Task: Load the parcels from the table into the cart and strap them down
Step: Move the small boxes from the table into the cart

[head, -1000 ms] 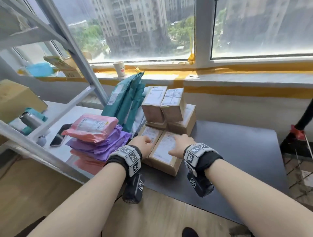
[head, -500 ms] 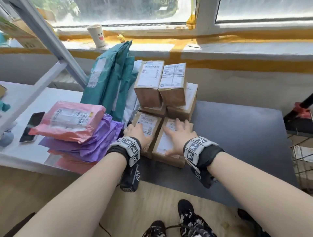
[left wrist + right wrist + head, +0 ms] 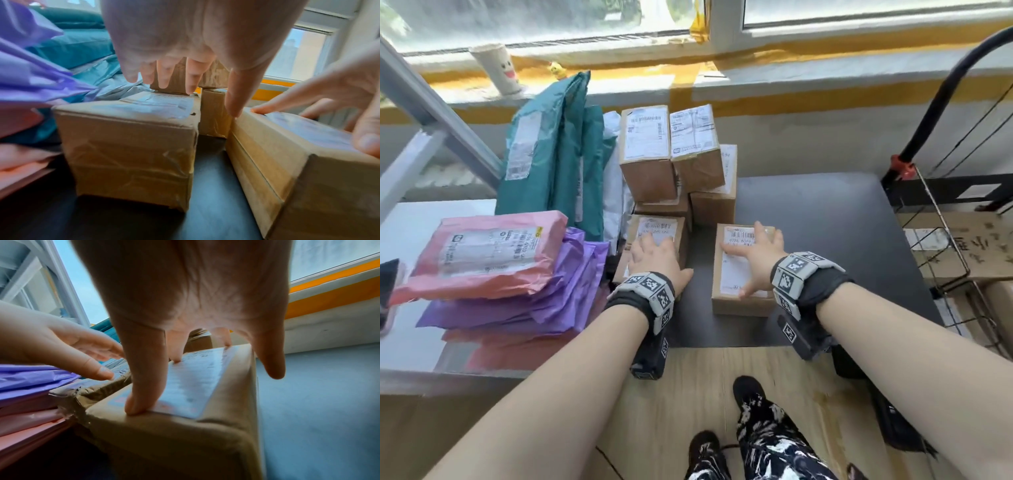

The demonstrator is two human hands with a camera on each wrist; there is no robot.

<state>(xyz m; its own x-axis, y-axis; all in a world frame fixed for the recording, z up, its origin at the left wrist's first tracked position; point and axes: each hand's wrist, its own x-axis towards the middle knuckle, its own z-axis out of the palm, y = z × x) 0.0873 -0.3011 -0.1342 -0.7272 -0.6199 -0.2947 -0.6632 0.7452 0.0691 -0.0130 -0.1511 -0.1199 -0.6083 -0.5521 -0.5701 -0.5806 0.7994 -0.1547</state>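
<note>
Both hands lie flat and loose, the left hand [image 3: 654,260] on one box [image 3: 659,228] and the right hand [image 3: 755,255] on another box [image 3: 736,274] on the table [image 3: 825,219]; the boxes look stiff and light, best held by the sides.

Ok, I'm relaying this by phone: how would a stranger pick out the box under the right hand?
Start at the dark table, where brown cartons are stacked near the window. In front of that stack lie two flat cartons; take the box on the right, under the right hand. It alone sits apart, a gap separating it from its neighbour.
</note>
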